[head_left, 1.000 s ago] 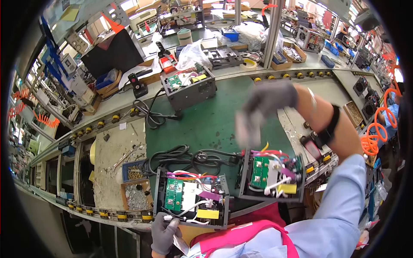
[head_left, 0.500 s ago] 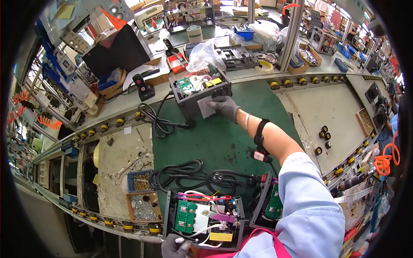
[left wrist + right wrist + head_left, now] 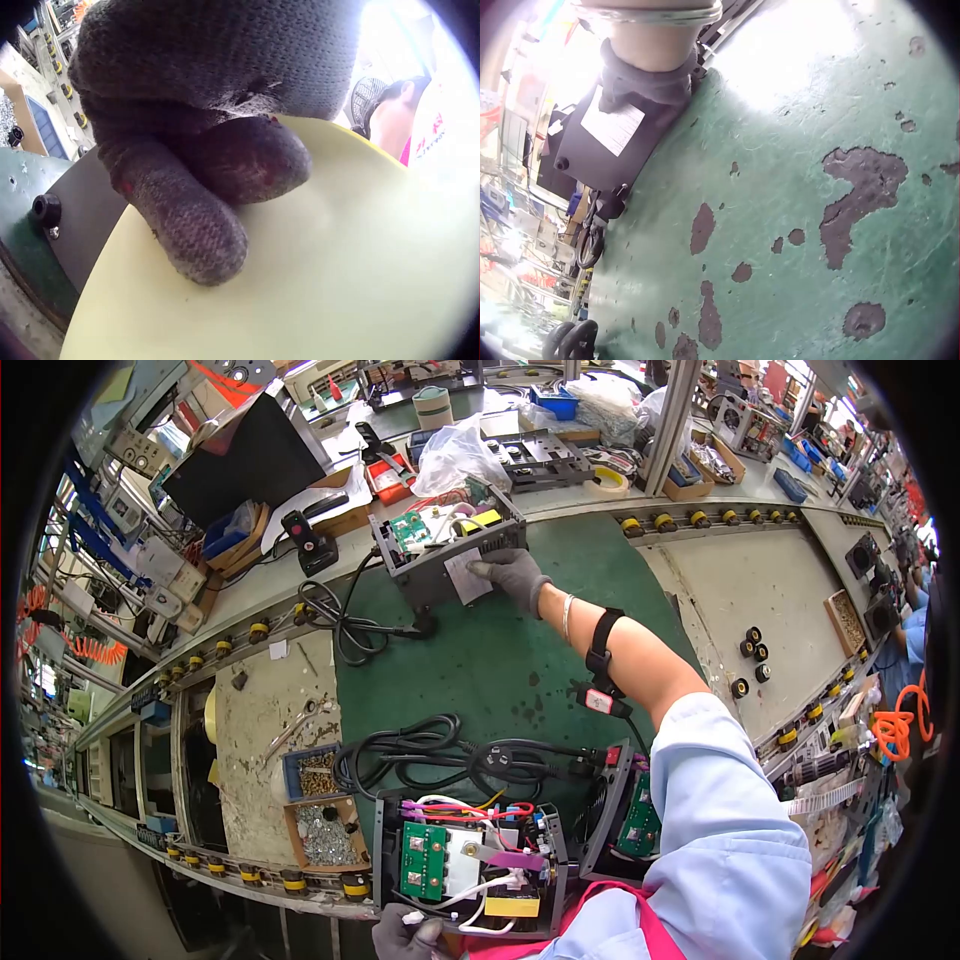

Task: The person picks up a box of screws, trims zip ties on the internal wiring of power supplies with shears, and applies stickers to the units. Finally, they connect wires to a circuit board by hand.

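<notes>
In the head view my gloved right hand [image 3: 517, 578] lies against the side of the far dark metal case [image 3: 425, 586], its thumb pressing a white printed label [image 3: 466, 577] there. The right wrist view shows the label [image 3: 613, 124] flat on the panel under the glove. At the bottom edge, my gloved left hand [image 3: 402, 940] is beside the near open case [image 3: 385, 860], partly cut off. In the left wrist view its curled fingers grip a pale yellow sheet [image 3: 337, 247]. Inside the near case sit a green circuit board [image 3: 423, 860] and bundled wires.
A second open case [image 3: 640, 820] stands partly behind my right sleeve. Coiled black power cords [image 3: 400, 750] lie on the green mat [image 3: 450, 670]. Small boxes of screws [image 3: 325, 835] sit to the left. Rollers [image 3: 259, 632] line the conveyor edges.
My right hand has swung forward and left from above the second case to the far case, with the label now on its side. My left hand has stayed by the near case.
</notes>
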The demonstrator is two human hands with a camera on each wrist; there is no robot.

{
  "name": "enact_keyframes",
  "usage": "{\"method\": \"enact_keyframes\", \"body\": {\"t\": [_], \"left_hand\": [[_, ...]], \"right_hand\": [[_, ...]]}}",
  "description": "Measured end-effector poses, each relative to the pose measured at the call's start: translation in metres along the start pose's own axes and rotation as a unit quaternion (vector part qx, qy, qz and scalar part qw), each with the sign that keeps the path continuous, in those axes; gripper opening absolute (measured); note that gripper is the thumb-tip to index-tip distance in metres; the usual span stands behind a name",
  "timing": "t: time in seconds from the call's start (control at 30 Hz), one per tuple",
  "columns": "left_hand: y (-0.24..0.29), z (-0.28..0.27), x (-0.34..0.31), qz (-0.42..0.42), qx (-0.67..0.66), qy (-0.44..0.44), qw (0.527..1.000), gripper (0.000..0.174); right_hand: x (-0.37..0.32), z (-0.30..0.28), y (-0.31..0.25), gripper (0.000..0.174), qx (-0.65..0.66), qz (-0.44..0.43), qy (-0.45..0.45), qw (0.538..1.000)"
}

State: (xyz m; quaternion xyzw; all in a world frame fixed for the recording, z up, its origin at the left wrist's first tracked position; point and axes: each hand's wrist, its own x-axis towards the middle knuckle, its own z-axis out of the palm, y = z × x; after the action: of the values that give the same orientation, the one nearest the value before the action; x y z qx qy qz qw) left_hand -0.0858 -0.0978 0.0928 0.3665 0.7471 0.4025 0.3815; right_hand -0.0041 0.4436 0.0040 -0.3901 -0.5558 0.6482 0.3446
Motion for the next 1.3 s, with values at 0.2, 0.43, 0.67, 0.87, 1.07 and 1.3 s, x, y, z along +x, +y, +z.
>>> {"method": "enact_keyframes", "body": {"t": [0.2,0.43,0.67,0.87,1.07,1.3], "left_hand": [[0.002,0.000,0.001,0.015,0.021,0.005,1.000,0.016],[0.007,0.002,0.001,0.016,-0.003,0.007,1.000,0.018],[-0.025,0.001,-0.005,-0.007,-0.021,0.010,1.000,0.016],[-0.027,0.003,-0.004,0.000,-0.039,0.008,0.999,0.014],[-0.031,0.000,-0.007,-0.036,-0.069,-0.015,0.997,0.022],[-0.026,0.006,-0.003,0.012,0.001,0.015,1.000,0.032]], "right_hand": [[0.002,0.001,0.003,0.050,-0.017,-0.007,0.008,1.000],[0.007,0.004,0.006,0.050,-0.020,-0.016,0.037,0.999],[0.000,-0.004,-0.023,0.039,-0.367,0.078,0.016,0.927],[-0.005,-0.002,-0.033,0.028,-0.046,-0.071,-0.192,0.978],[0.010,-0.001,-0.002,0.020,-0.237,0.012,-0.159,0.958],[0.003,0.018,-0.066,0.026,0.052,-0.137,-0.111,0.983]]}}
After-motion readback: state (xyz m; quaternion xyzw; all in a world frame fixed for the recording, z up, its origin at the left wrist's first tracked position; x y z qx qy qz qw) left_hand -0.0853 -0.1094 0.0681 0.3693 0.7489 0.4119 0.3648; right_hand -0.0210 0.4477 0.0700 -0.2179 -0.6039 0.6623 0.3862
